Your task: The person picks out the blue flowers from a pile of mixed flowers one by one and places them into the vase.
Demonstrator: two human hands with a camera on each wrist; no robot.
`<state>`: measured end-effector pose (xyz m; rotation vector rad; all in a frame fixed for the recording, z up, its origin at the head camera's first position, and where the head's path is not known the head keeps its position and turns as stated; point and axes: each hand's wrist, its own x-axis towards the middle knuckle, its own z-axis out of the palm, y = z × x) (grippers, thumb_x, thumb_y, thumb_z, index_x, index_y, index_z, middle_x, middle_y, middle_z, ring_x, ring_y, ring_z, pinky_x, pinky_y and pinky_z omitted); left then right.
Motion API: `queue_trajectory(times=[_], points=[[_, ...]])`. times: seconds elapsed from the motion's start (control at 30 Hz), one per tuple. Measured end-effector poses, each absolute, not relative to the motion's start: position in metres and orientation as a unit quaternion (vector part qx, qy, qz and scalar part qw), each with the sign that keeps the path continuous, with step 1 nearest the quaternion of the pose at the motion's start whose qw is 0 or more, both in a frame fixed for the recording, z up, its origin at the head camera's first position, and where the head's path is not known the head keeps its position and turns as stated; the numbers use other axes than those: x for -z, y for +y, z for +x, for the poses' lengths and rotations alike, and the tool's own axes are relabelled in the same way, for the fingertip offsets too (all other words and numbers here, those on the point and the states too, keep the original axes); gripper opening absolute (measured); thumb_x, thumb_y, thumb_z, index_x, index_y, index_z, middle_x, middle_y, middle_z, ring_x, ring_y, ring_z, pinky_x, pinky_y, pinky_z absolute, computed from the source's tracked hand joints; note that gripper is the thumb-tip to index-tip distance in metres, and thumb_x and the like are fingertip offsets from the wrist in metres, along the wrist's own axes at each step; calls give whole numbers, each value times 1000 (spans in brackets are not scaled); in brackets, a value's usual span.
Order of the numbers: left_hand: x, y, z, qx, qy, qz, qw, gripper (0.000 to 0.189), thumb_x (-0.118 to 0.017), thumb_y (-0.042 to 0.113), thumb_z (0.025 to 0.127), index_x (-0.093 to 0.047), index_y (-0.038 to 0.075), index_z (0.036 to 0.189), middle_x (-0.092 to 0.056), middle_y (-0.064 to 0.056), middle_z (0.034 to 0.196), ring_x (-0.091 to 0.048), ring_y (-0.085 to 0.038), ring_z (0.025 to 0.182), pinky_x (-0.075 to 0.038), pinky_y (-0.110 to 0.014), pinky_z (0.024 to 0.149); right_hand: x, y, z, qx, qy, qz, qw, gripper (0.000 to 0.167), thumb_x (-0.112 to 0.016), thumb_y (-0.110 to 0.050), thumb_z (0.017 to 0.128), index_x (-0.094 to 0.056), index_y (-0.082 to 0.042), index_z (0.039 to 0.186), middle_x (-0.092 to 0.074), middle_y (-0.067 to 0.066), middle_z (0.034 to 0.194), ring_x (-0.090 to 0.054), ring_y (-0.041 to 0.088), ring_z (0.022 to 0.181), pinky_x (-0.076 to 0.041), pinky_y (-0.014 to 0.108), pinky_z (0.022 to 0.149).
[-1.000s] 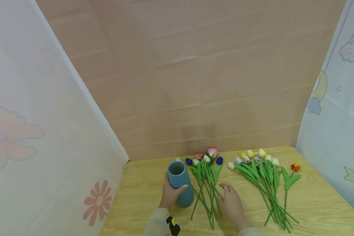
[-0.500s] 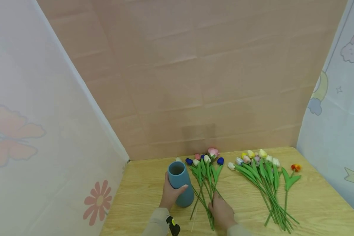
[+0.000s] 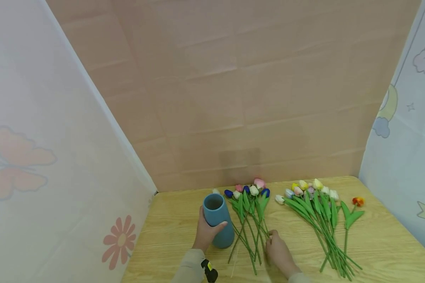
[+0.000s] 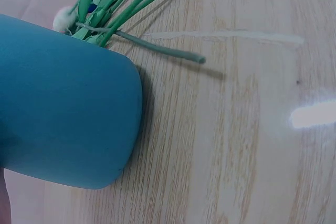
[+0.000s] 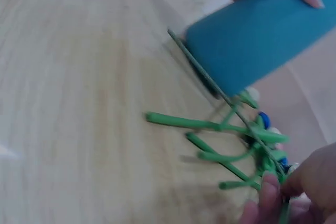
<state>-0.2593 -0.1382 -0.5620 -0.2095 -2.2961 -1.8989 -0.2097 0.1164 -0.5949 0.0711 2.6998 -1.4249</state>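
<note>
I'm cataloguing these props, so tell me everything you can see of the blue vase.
The vase is plain blue, smooth and matte-looking; its material cannot be told. Its round mouth is open, with nothing sticking out, and its lower edge is rounded. It appears to stand roughly upright on the wood-grained table, just left of the nearest flower bunch. The person's left hand grips its side, thumb across the front. Whether any flower touches it is unclear.

Sleeves [image 3: 188, 268] are beige, the wrist device [image 3: 210, 272] black-and-yellow.
</note>
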Motion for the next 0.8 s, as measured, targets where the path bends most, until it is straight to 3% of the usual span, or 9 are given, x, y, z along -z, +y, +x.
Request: queue_trajectory(times=[0.17, 0.37, 0.67, 0.8], points=[[548, -137, -253, 639, -764, -68, 66, 89, -82, 18, 78, -27, 20, 147, -46, -8, 140, -46, -34, 128, -39, -60, 99, 586, 137, -210, 470, 881, 41, 22, 36, -37, -6, 100, -37, 17, 128, -58, 11, 76, -45, 11, 49, -38, 21, 43], [539, -138, -247, 639, -763, -70, 60, 89, -82, 20, 78, -26, 17, 148, -46, -9, 140, -47, -34, 127, -41, -58, 99, 566, 160, -211, 449, 892, 46, -35, 35, -45, -16, 102, -47, 9, 127, -49, 3, 68, -36, 7, 43, -31, 18, 40], [565, -139, -259, 631, -768, -68, 84, 90, -83, 23, 77, -27, 27, 146, -47, -5, 139, -48, -31, 126, -42, -58, 97, 537, 196, -213, 390, 896, 70, -199, 38, -48, -33, 102, -56, 0, 119, -49, 1, 65, -30, 7, 39, -28, 22, 35], [569, -139, -261, 629, -769, -68, 88, 90, -84, 26, 76, -28, 28, 146, -48, -6, 138, -48, -32, 126, -41, -59, 98, 534, 215, -214, 357, 884, 83, -289, 30, -52, -27, 101, -60, -1, 111, -51, 2, 62, -30, 6, 37, -27, 23, 33]])
